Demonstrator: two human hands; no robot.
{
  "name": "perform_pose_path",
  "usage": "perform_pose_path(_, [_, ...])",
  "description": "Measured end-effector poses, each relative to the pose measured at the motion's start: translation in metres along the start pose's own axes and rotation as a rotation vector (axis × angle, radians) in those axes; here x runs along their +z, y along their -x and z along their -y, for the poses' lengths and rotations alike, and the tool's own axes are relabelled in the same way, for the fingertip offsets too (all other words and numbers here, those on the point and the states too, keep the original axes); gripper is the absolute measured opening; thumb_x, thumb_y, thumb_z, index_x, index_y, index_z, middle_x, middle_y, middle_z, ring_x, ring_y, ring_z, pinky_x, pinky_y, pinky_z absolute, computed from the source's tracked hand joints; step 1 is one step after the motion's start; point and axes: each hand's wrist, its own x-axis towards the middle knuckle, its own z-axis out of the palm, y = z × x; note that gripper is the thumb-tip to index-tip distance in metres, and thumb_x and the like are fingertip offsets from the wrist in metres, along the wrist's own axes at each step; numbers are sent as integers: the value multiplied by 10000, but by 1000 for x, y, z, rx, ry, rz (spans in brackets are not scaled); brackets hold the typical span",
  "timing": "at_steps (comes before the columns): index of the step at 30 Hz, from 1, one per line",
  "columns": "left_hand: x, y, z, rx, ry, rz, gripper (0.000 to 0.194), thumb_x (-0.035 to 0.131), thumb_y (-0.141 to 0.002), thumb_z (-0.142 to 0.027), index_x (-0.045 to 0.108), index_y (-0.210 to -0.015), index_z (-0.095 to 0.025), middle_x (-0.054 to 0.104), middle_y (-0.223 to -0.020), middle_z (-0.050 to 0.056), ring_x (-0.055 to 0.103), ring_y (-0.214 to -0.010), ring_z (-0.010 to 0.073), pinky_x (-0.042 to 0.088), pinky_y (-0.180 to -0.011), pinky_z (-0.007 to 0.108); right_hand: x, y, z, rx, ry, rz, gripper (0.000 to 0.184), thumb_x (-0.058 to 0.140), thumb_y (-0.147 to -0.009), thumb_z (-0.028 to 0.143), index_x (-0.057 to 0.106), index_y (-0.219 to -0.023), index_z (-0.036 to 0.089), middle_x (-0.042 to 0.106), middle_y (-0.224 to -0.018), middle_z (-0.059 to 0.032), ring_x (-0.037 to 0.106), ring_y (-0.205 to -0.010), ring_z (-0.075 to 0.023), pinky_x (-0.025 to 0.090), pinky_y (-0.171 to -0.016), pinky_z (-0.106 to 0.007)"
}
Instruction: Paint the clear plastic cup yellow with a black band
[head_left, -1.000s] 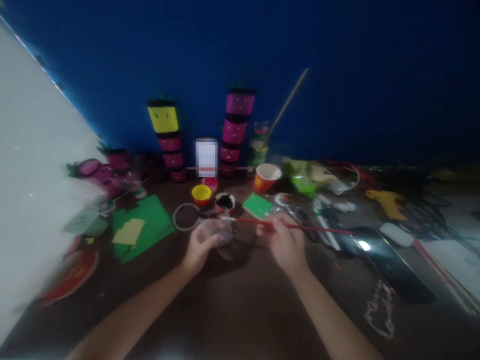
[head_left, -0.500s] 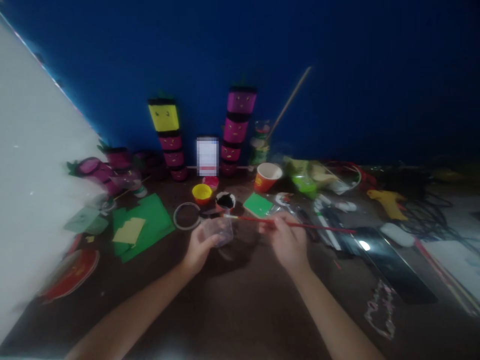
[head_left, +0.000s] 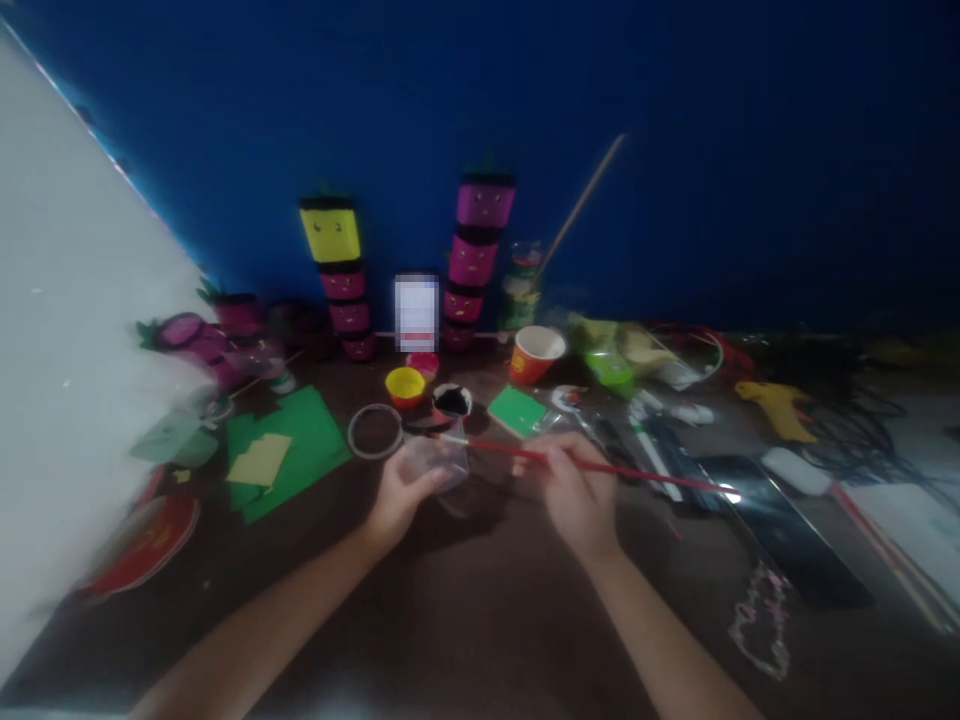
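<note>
My left hand (head_left: 401, 490) is closed around a small clear plastic cup (head_left: 448, 460), tilted over the dark table. Between the fingers of my right hand (head_left: 574, 490) is a long red paintbrush (head_left: 637, 471), held nearly level. Its dark bristles reach the upper rim of the clear cup; whether they touch it I cannot tell. Just behind the cup stands a small cup of black paint (head_left: 451, 401). A yellow cup (head_left: 405, 386) and a pink cup (head_left: 422, 366) are beyond it. To the left lies a clear ring-shaped lid (head_left: 375, 432).
Green paper sheets (head_left: 300, 450) lie left, near a red bowl-like container (head_left: 146, 545). Purple and yellow stacked figures (head_left: 330, 232) and a lit phone (head_left: 417, 312) stand at the blue wall. A red paper cup (head_left: 534, 355), a yellow glue gun (head_left: 776, 405) and a dark glossy slab (head_left: 795, 540) are right.
My right hand has shifted the paintbrush slightly left, its bristles now farther over the clear cup and its back end lower. My left hand has barely moved.
</note>
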Motion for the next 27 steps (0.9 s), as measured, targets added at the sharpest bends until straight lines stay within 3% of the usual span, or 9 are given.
perform_pose_path(8, [-1,-1,2,7,-36,12,427,779,-606,-283,652,-996,-161,709,-1000,100,654,-940,246,499,-861,376,0,3,0,-37,75,33,125,552,-854,274,639,-786,215,640,-722,0,621,-637,-138,548,-632,-302])
perform_pose_path(15, [0,0,-1,3,35,-19,439,780,-603,-278,649,-1006,-160,698,-989,94,633,-974,250,488,-871,384,-5,0,2,-70,148,-44,117,574,-831,293,636,-767,217,645,-703,-12,621,-632,-158,532,-608,-311])
perform_pose_path(27, [1,1,-3,8,73,23,431,760,-622,-302,658,-1014,-154,690,-990,91,615,-979,244,459,-904,393,-4,-3,0,11,2,-35,124,596,-813,300,619,-733,208,640,-701,6,614,-597,-134,535,-580,-293])
